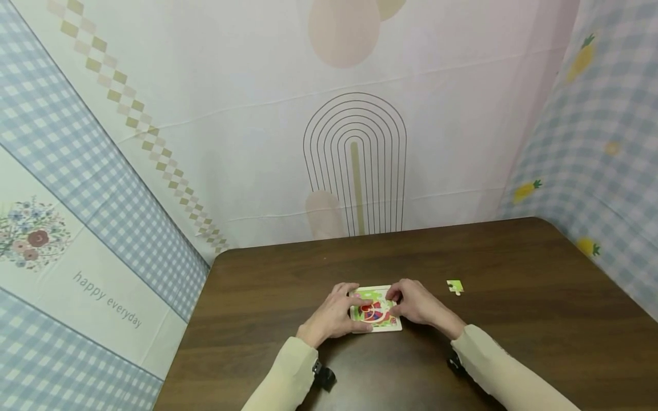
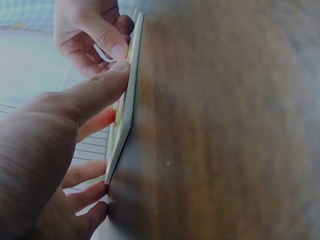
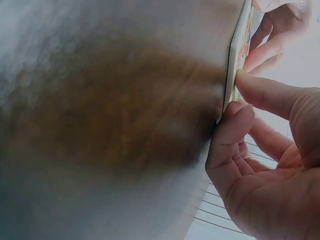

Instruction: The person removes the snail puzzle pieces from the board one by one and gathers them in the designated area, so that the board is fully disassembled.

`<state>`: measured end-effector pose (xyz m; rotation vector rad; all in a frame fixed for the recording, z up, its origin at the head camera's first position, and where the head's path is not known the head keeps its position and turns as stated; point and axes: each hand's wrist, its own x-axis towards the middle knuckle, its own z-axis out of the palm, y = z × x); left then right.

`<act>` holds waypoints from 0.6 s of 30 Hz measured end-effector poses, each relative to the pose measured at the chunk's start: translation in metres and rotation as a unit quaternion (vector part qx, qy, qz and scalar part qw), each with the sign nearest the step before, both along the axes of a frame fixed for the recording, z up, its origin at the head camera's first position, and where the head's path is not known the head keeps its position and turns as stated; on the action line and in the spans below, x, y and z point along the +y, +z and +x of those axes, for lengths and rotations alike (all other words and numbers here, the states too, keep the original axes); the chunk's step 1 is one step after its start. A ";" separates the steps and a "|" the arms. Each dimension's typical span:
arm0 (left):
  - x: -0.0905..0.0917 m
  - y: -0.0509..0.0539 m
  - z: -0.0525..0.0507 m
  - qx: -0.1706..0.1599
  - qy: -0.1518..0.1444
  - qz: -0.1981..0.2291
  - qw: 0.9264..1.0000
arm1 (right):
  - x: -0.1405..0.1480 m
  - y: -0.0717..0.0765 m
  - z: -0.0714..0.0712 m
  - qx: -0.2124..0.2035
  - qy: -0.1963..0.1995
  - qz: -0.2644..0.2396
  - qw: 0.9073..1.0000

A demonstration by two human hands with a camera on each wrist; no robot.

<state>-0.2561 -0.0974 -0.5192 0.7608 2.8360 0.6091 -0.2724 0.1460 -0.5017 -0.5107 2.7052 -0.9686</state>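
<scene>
A small jigsaw puzzle board (image 1: 386, 329) with a pale rim and a green and red picture lies on the table. My left hand (image 1: 334, 313) grips its left side, thumb along the near edge and fingers reaching to the far edge. One left finger lies across the picture. At the right side, my right hand (image 1: 417, 302) has thumb and curled fingers at the picture's edge. A thin white curved edge (image 2: 101, 54), seemingly a puzzle piece, shows between the right fingers in the left wrist view; the fingers mostly hide it.
A loose green jigsaw piece (image 1: 454, 286) lies right of the board, beyond the right hand. The dark wooden table (image 1: 277, 274) ends at a patterned cloth wall (image 1: 257, 171). Dark wrist devices (image 1: 324, 377) sit at both cuffs.
</scene>
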 end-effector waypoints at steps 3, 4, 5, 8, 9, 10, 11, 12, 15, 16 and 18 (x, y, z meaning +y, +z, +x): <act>0.000 0.000 0.000 0.001 0.001 0.000 1.000 | 0.000 -0.001 0.000 -0.002 0.001 -0.007 1.000; 0.001 0.000 0.000 0.001 0.002 0.001 1.000 | 0.000 -0.001 0.000 -0.001 0.002 -0.010 1.000; 0.001 0.000 0.000 0.001 0.002 0.001 1.000 | 0.000 -0.001 0.000 -0.001 0.003 -0.012 1.000; 0.002 0.000 0.000 0.001 0.003 0.002 1.000 | 0.001 -0.001 0.001 0.003 0.013 -0.017 1.000; 0.002 0.000 0.000 0.000 0.003 0.002 1.000 | 0.002 -0.001 0.002 0.002 0.015 -0.019 1.000; 0.002 0.000 0.000 -0.001 0.003 0.002 1.000 | 0.002 -0.001 0.002 -0.001 0.016 -0.023 1.000; 0.002 0.000 0.000 -0.002 0.003 0.004 1.000 | 0.003 -0.001 0.003 -0.002 0.017 -0.026 1.000; 0.002 0.000 0.000 -0.004 0.003 0.005 1.000 | 0.004 -0.001 0.003 -0.005 0.017 -0.030 0.999; 0.002 -0.001 0.000 -0.007 0.003 0.008 1.000 | 0.007 -0.002 0.004 -0.003 0.021 -0.044 0.999; 0.001 -0.001 0.000 -0.008 0.004 0.009 1.000 | 0.008 -0.002 0.004 0.002 0.025 -0.048 0.999; -0.001 -0.002 0.000 -0.010 0.007 0.012 1.000 | 0.009 -0.003 0.004 0.015 0.036 -0.054 0.998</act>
